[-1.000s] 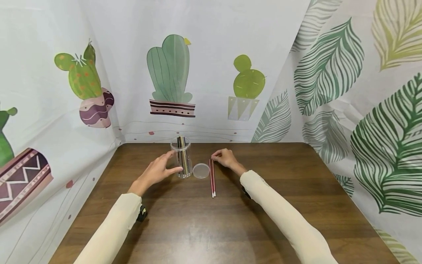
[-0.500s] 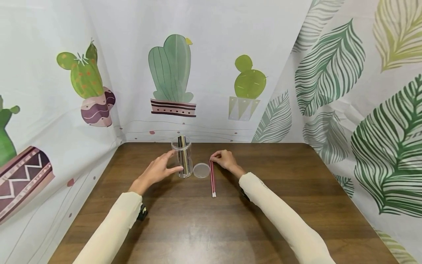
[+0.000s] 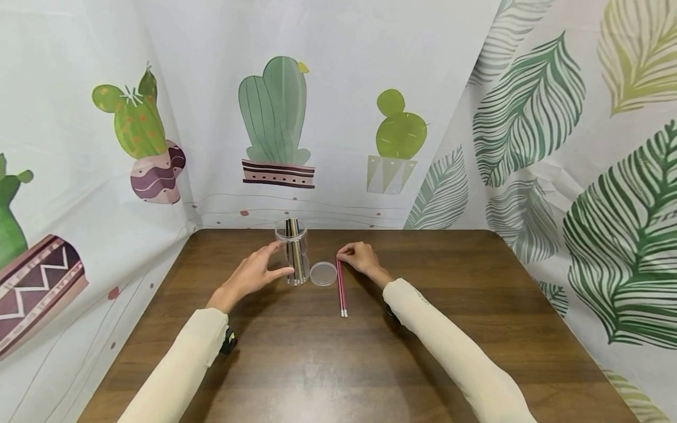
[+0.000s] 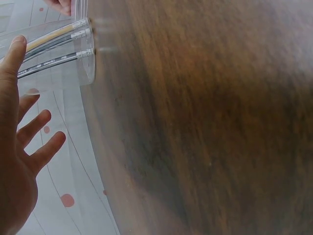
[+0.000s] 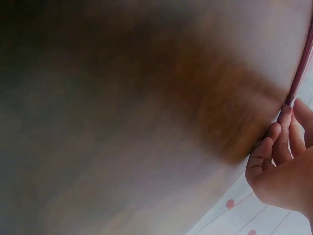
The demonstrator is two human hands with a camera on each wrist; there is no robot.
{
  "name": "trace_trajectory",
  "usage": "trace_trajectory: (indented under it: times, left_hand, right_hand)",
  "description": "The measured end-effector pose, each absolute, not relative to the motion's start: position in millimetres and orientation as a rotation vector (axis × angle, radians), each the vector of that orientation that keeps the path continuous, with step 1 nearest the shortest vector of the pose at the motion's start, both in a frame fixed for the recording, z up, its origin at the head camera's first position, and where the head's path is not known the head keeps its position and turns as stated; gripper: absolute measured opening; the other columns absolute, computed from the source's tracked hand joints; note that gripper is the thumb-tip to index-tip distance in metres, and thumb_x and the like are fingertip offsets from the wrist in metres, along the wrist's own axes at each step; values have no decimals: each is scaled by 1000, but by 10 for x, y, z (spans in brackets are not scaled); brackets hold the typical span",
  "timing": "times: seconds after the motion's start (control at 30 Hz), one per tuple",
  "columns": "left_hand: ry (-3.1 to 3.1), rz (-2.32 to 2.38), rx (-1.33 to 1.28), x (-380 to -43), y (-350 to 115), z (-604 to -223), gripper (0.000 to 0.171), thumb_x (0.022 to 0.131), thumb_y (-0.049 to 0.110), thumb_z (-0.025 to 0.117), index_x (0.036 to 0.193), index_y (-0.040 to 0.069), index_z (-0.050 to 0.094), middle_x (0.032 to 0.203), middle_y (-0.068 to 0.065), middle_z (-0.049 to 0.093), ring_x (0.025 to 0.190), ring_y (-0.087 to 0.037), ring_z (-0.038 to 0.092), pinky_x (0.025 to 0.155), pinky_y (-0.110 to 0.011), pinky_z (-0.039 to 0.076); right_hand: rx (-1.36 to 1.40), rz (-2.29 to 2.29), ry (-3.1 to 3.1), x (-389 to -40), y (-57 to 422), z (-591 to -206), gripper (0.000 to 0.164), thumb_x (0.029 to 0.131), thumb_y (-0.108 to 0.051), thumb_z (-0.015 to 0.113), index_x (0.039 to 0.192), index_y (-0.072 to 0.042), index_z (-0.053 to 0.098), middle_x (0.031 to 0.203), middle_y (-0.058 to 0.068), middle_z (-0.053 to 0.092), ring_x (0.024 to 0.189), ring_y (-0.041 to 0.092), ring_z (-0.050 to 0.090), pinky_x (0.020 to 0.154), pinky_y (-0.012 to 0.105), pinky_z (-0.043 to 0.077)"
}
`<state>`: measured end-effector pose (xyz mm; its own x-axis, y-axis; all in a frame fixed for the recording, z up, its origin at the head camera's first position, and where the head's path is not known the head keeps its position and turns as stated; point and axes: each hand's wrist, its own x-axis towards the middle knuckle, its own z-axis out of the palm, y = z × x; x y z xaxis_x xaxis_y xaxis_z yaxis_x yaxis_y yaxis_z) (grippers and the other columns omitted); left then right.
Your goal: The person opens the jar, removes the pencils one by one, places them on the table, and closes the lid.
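Note:
A clear plastic jar stands upright near the table's back with several pencils inside, eraser ends down. My left hand holds the jar's left side between thumb and index finger; its other fingers are spread in the left wrist view. Two red pencils lie side by side on the table, white eraser ends toward me. My right hand pinches their far ends between thumb and fingertips. In the right wrist view, a red pencil shaft meets the fingertips. The pencils' tips are hidden.
A round clear lid lies flat between the jar and the red pencils. The brown wooden table ends just behind the jar at a cloth backdrop printed with cacti and leaves.
The red pencils, slightly spread apart at first, have come together side by side. My right hand has moved slightly toward me. My left hand stays at the jar.

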<state>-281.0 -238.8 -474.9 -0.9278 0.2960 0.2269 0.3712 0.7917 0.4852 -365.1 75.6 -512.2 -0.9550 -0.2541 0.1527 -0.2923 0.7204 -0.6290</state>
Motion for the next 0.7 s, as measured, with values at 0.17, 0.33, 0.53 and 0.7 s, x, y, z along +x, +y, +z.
trace_trajectory:
  times: [0.17, 0.33, 0.53, 0.7]
  left_hand:
    - [-2834, -820, -529, -2807, -2390, -4761, 90, 88, 69, 70, 154, 14, 44, 152, -15, 54, 136, -38, 55, 109, -61, 45]
    - [-2850, -809, -523, -2796, -2387, -4739, 91, 89, 67, 70, 156, 13, 41, 154, -16, 52, 137, -39, 53, 110, -62, 44]
    - [-2853, -823, -525, -2783, -2384, -4726, 91, 89, 67, 70, 156, 12, 41, 155, -16, 51, 137, -39, 53, 110, -62, 44]
    - [-2851, -828, -529, -2779, -2380, -4719, 90, 89, 67, 70, 156, 13, 42, 155, -14, 51, 137, -38, 53, 110, -61, 44]
  right_hand:
    - [495, 1078, -2831, -3654, 773, -5124, 12, 94, -25, 80, 99, -15, 84, 92, -1, 80, 92, 18, 75, 85, 38, 59]
    - [517, 1119, -2805, -3676, 808, -5127, 14, 93, -21, 80, 101, -10, 83, 93, 3, 80, 92, 20, 76, 89, 37, 59]
    - [552, 1145, -2784, -3669, 841, -5106, 15, 93, -17, 80, 103, -6, 82, 94, 6, 80, 93, 22, 76, 90, 38, 59]
    - [576, 1142, -2792, -3665, 874, -5081, 18, 93, -17, 80, 106, -5, 82, 97, 8, 80, 96, 24, 76, 93, 39, 58]
